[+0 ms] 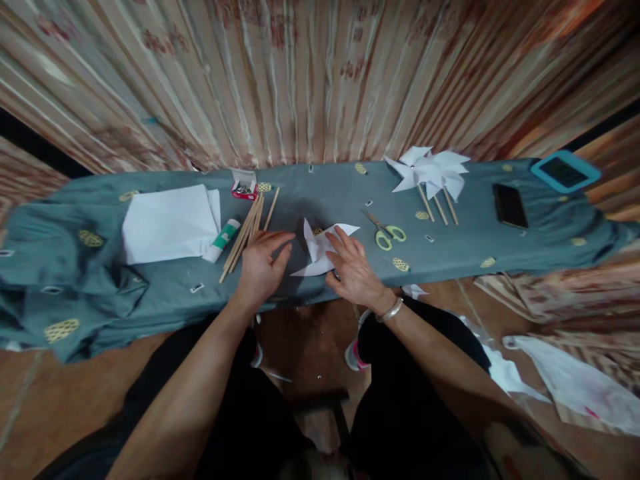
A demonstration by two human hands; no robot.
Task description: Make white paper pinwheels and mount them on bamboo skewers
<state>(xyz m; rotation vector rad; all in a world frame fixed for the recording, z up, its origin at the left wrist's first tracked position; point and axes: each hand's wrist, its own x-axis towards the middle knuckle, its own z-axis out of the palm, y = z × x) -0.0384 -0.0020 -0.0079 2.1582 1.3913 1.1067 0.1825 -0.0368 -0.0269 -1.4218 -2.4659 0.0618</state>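
White paper pinwheel (320, 250) under two hands (left (263, 267), right (353, 267)).

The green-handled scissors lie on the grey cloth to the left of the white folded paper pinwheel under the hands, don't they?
Not quite: in the head view the green-handled scissors lie on the grey cloth to the right of the white folded paper pinwheel, not the left.

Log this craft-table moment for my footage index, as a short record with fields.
surface: table under a grey-green cloth
left hand: flat on the cloth, beside the wooden sticks
right hand: pressing on a folded white paper piece
right of hands: green-handled scissors, finished paper pinwheels, black phone
left of hands: glue stick, white paper sheets, small box of pins
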